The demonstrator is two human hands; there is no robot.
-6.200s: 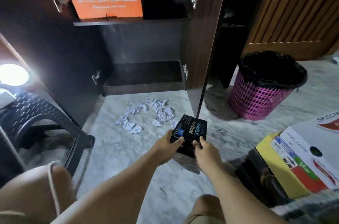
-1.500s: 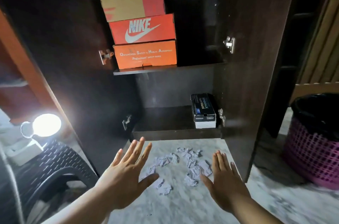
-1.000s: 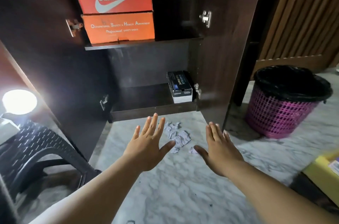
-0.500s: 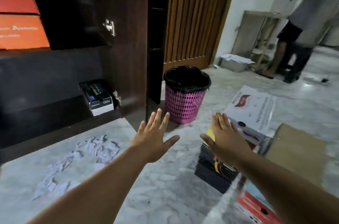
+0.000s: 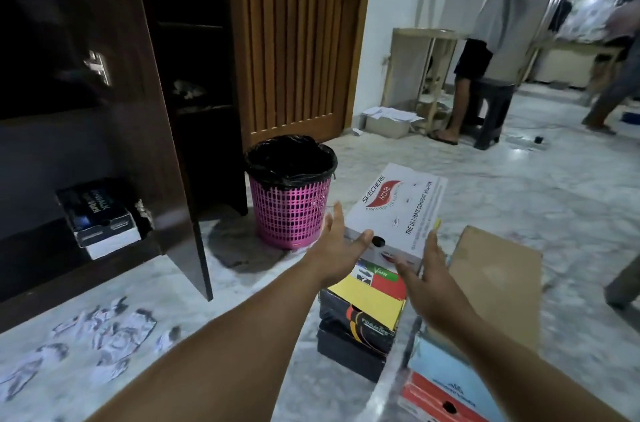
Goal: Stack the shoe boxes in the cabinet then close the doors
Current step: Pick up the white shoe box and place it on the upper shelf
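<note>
The room is dim, brightest toward 1 o'clock, where glare sheens the marble floor. The cabinet at 10 o'clock sinks into near-black shadow. Wide-angle bending curves the edges. Motion blur softens the hands, the forearms and the paper scraps at 8 o'clock.

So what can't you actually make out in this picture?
- Cabinet: upper shelves cut off by the top and left edges of the head view.
- Lower boxes in the stack: lids hidden under the white box.
- Small print on the white box: too small to read.
- Standing person: upper body cut off by the top edge.
</note>
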